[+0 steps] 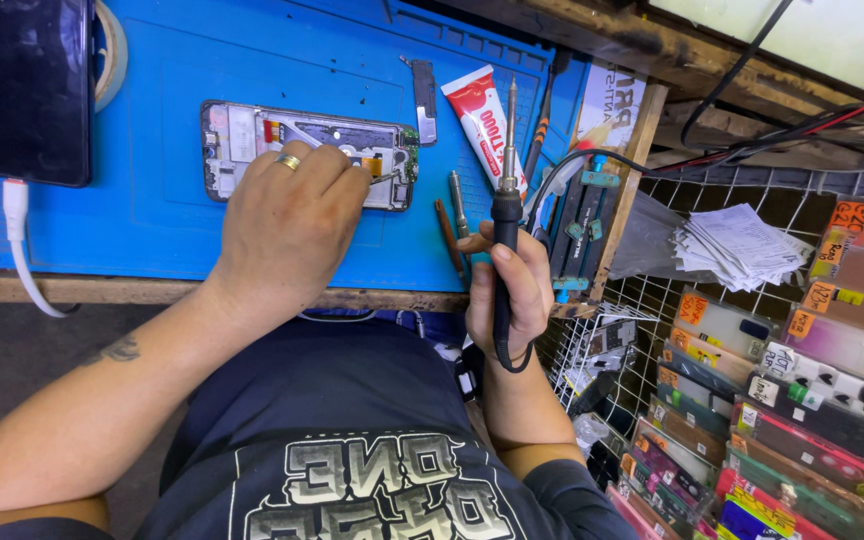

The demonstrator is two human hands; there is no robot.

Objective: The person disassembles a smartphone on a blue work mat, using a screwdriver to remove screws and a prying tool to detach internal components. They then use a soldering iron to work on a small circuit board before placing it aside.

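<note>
I am looking down on the surface (72, 288), a wooden bench whose top is mostly covered by a blue work mat (182, 140). To the far right a wire rack (642, 300) holds rows of packaged phone cases (802, 420) in many colours, with a stack of white paper slips (742, 245) lying above them. A dark tablet (17, 90) sits at the mat's upper left corner, a white cable (20, 240) hanging from it.

In the middle of the mat lies an opened phone (307, 150), back off and its insides showing. My left hand (287, 225) rests on its lower right part, fingers curled together and pinching a thin metal tool whose tip touches the phone near the right end. My right hand (512, 295) is well apart from it, at the mat's front edge, closed around the black handle of a soldering iron (505, 200) held upright, tip pointing away from me. Behind the iron lies a red and white tube (482, 115), and just left of it a small metal tool (424, 95). A gold ring (288, 161) shows on the left hand.
</note>
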